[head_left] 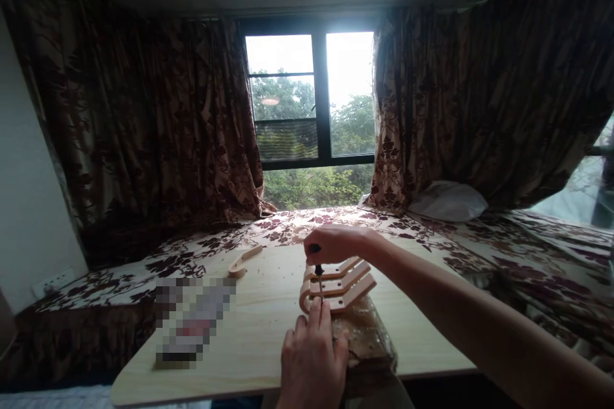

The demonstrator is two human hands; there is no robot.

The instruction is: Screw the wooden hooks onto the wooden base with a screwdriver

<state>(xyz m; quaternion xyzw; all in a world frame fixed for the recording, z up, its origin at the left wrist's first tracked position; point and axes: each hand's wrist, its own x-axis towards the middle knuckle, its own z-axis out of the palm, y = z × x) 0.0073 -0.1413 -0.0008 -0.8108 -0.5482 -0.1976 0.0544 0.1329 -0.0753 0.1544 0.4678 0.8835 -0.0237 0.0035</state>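
My right hand (326, 246) is wrapped round the dark handle of a screwdriver (320, 270). Its thin shaft points down to the nearest of several curved wooden hooks (338, 284), set side by side with dark holes in them. Close to the screwdriver's tip, my left hand (314, 351) rests on the near hook, fingers stretched out and thumb apart. The exact contact of the tip is hidden by these fingertips. Under the hooks sits a block wrapped in brown tape (371, 329).
A loose curved wooden hook (244, 262) lies on the pale wooden table (254, 345), among small crumbs. Left of my hands is a blurred-out flat item (194, 326). Behind the table spreads a floral cloth (283, 227), with a white plastic bag (448, 200) at the right.
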